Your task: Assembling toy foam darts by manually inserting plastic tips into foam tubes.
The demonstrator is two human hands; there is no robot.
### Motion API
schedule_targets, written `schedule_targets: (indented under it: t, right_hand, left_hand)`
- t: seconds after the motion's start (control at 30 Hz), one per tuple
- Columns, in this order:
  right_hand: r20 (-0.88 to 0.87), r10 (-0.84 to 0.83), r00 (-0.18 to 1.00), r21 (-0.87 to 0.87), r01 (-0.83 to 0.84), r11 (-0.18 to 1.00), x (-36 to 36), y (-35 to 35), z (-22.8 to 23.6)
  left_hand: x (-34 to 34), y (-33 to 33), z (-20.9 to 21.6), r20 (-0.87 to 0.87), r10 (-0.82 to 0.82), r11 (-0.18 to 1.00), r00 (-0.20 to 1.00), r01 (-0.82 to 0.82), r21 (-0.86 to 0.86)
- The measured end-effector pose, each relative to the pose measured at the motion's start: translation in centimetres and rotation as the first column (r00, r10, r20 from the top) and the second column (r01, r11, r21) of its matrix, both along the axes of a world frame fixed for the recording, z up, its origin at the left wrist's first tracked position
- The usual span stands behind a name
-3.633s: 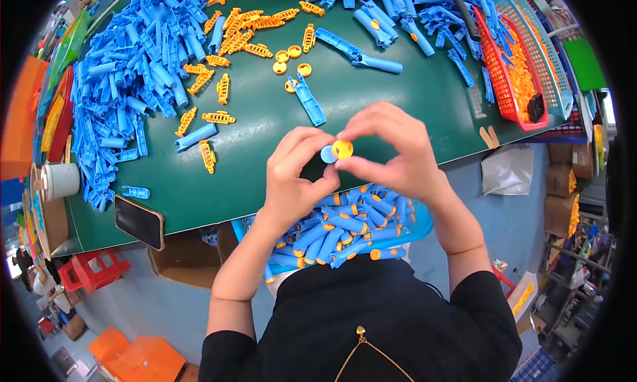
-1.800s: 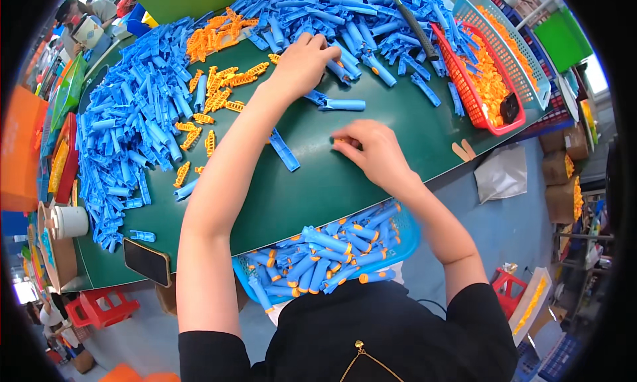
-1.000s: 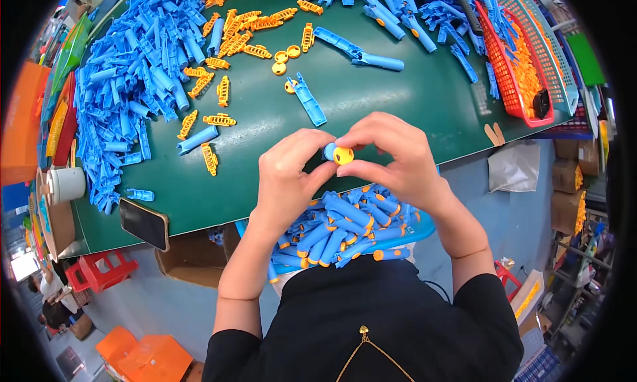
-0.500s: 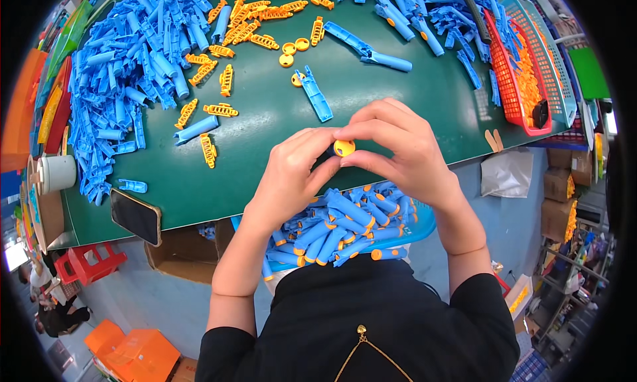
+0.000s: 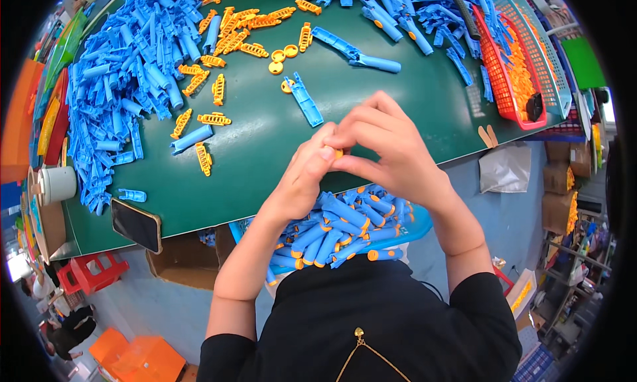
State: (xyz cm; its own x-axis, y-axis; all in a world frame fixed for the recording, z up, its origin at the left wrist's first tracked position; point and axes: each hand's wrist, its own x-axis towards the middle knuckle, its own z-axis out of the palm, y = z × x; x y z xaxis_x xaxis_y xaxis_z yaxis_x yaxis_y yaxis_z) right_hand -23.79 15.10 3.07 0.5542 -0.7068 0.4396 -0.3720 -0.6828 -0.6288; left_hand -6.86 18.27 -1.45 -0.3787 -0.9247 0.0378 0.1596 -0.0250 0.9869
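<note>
Above the near edge of the green table (image 5: 411,110), both hands are brought together. A small orange piece (image 5: 338,153) is pinched between the fingertips of the left hand (image 5: 302,180) and the right hand (image 5: 391,153); most of it is hidden by the fingers, so its shape cannot be told. Just below the hands, a blue tray (image 5: 415,226) filled with blue tubes with orange caps (image 5: 338,226) is seen on the lap. On the table, a loose blue part (image 5: 306,100) is laid near the hands, with orange caps (image 5: 282,54) beyond it. A large heap of blue parts (image 5: 126,83) is spread at the left, a dark phone (image 5: 136,224) at the table corner, and a red basket (image 5: 507,70) at the right.
</note>
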Motion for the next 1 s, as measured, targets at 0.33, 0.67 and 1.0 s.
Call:
schedule_targets:
  t: [0.33,0.67,1.0]
  right_hand:
    - [0.091,0.088,0.992,0.173,-0.103,0.98,-2.5,-4.5,-1.5]
    - [-0.377,-0.757,0.534,-0.345,0.678,0.649,-5.4,-11.7,-2.7]
    - [0.122,0.219,0.968,0.278,-0.245,0.929,1.9,-7.3,0.7]
  left_hand:
    - [0.9,1.4,0.1,0.131,-0.087,0.996,0.988,0.083,0.041]
    - [2.7,2.5,4.7,0.512,0.005,0.942,0.859,0.168,-0.291]
    - [3.1,-0.9,1.4,0.503,0.599,0.735,0.623,-0.178,-0.654]
